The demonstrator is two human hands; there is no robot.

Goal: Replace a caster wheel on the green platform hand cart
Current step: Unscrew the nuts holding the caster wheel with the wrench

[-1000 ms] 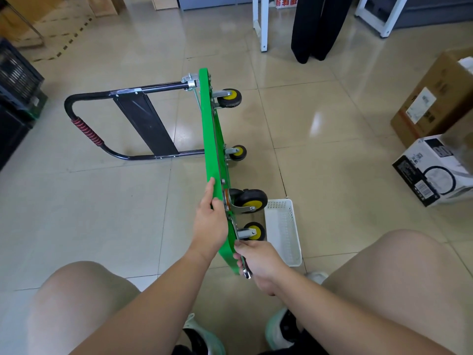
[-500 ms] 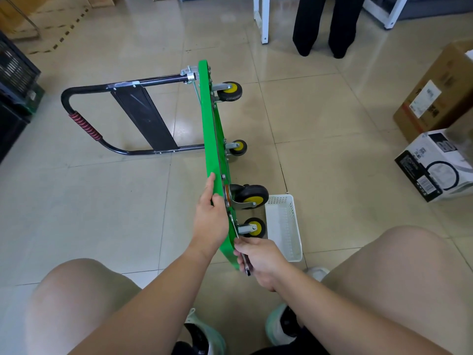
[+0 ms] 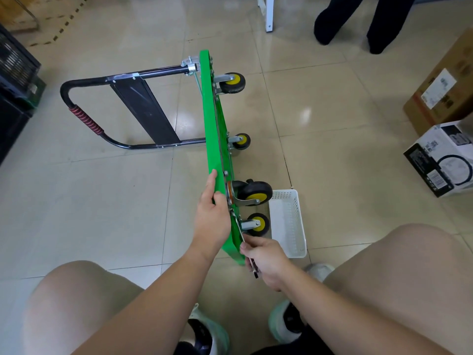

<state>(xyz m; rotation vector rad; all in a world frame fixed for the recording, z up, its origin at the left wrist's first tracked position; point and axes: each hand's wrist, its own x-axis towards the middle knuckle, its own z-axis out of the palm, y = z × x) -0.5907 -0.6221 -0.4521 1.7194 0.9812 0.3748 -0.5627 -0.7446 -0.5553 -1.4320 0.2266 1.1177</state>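
Observation:
The green platform cart [image 3: 211, 119] stands on its side edge on the floor, its black handle [image 3: 82, 116] lying out to the left. Several yellow-hubbed caster wheels stick out to the right. The upper near one is a larger swivel caster [image 3: 254, 194]; a smaller wheel [image 3: 257, 224] sits below it. My left hand [image 3: 213, 216] grips the deck's top edge beside the swivel caster. My right hand [image 3: 265, 257] holds a slim metal wrench [image 3: 243, 235] whose head reaches up to the underside by the caster plate.
A white plastic basket [image 3: 289, 224] lies on the tiles just right of the near wheels. Cardboard and printed boxes [image 3: 440, 160] sit at the right. A person's dark trouser legs [image 3: 358, 19] stand at the back. Black crates [image 3: 15, 80] line the left edge. My knees frame the bottom.
The view has tilted slightly. My right hand with the wrench has shifted a little along the cart's lower edge; my left hand keeps its grip on the deck.

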